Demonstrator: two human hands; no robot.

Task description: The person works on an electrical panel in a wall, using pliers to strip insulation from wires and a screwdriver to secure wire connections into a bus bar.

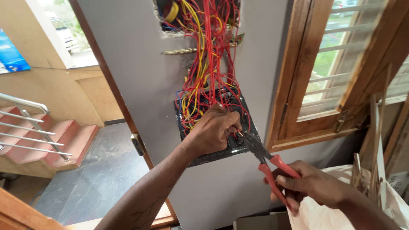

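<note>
A black switch plate (pixel 200 158) hangs tilted against a grey wall, trailing a thick bundle of red and yellow wires (pixel 208 64) that runs up into a wall opening (pixel 198 15). My left hand (pixel 213 132) presses on the plate and pinches a wire between its fingertips. My right hand (pixel 315 185) grips the red handles of a pair of pliers (pixel 266 164), whose dark jaws meet the wire right at my left fingertips.
A brass rod (pixel 183 51) sticks out of the wires. A wooden window frame (pixel 298 85) with a grille stands at the right. A white sack (pixel 383 200) holding wooden strips is at lower right. Stairs with a steel railing (pixel 30 127) descend at left, beyond a wooden door edge (pixel 123 106).
</note>
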